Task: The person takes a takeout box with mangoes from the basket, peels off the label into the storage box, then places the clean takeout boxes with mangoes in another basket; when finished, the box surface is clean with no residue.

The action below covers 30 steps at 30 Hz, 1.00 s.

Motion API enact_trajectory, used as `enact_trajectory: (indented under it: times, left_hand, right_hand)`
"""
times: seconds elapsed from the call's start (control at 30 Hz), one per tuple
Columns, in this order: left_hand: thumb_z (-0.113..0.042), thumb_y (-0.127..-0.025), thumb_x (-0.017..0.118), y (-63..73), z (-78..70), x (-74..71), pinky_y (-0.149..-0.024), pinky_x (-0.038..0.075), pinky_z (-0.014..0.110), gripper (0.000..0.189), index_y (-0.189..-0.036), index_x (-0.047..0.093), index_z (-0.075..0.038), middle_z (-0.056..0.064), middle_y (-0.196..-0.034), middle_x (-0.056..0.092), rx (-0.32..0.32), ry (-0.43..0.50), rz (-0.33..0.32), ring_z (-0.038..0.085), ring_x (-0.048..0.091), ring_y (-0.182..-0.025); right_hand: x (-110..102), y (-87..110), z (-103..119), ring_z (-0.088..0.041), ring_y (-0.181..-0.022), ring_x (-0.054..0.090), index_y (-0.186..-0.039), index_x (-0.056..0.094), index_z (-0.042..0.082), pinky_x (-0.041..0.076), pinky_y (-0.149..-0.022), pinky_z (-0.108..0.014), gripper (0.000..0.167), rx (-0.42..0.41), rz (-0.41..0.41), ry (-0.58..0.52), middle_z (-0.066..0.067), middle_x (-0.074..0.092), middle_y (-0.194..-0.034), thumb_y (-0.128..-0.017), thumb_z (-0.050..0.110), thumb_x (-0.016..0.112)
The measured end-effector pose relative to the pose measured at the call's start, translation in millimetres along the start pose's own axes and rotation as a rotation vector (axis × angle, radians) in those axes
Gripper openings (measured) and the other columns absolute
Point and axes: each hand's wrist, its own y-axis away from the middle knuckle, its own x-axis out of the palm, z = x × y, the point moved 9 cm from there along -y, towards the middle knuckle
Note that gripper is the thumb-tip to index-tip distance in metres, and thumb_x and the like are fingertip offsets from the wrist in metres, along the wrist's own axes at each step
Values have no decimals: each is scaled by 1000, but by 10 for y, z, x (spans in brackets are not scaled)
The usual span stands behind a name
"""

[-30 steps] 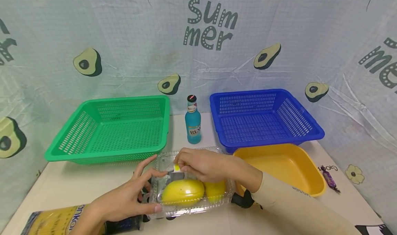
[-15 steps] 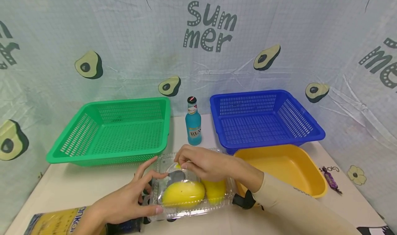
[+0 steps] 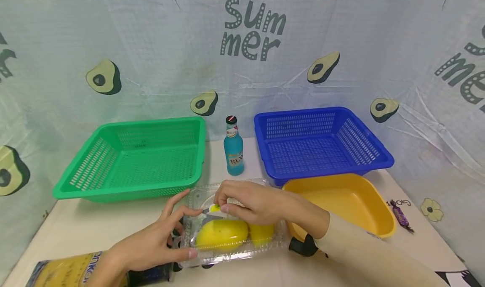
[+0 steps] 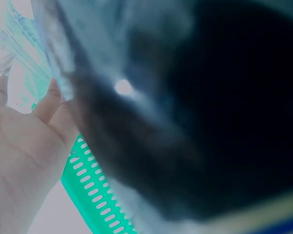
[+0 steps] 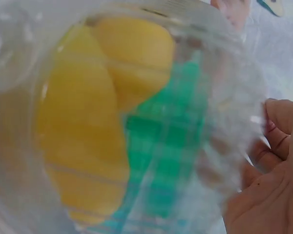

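Observation:
A clear plastic clamshell box (image 3: 227, 258) lies at the front middle of the table. It holds a yellow mango-like fruit (image 3: 221, 235), with another yellow fruit (image 3: 262, 233) partly under the right forearm. My left hand (image 3: 159, 236) spans the box's left end, fingers spread, thumb on the front corner and index finger reaching over the top. Over the box, my right hand (image 3: 250, 200) has curled fingers and pinches a small white-and-yellow piece (image 3: 214, 208); its kind is unclear. In the right wrist view the clear plastic and yellow fruit (image 5: 83, 136) are blurred.
A green basket (image 3: 159, 190) stands back left, a blue basket (image 3: 326, 171) back right, and a blue bottle (image 3: 235, 152) between them. A yellow tray (image 3: 345, 194) sits right of the box. A yellow packet (image 3: 64, 270) lies front left; a purple-wrapped candy (image 3: 401, 216) lies far right.
The white-and-yellow piece under my right fingertips has shifted and tilted. Both hands and the box stay in nearly the same place; the head view has shifted slightly.

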Motion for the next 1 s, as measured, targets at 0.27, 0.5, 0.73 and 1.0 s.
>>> enact_trajectory:
  times: [0.27,0.5,0.73,1.0]
  left_hand:
    - [-39,-95,75,-23,-11,-15,-68,52,29,64,-148,42,-30,6,-168,-17,-9,-26,-16,14,53,-98]
    - [-33,-96,74,-6,24,0,-69,51,30,65,-151,39,-24,7,-167,-21,-18,38,1,20,53,-103]
    - [-34,-96,75,5,20,-13,-70,52,30,65,-149,40,-23,7,-167,-21,-12,30,-11,22,54,-102]
    - [-37,-96,75,-8,38,17,-71,52,30,65,-150,40,-28,3,-167,-19,-23,22,-14,18,54,-103]
  right_hand:
    - [-141,201,-6,-8,-106,59,-115,59,13,52,-95,-26,15,51,-38,-20,2,64,-123,-111,19,47]
    - [-280,378,-10,-5,-107,61,-117,60,13,53,-95,-28,16,53,-71,-22,4,65,-121,-111,19,47]
    - [-430,560,-48,-7,-104,63,-115,60,15,54,-88,-28,13,57,-103,-19,6,68,-119,-110,15,48]
    - [-621,882,-182,-8,-103,63,-116,61,20,56,-90,-31,14,134,-127,-7,10,68,-115,-109,14,50]
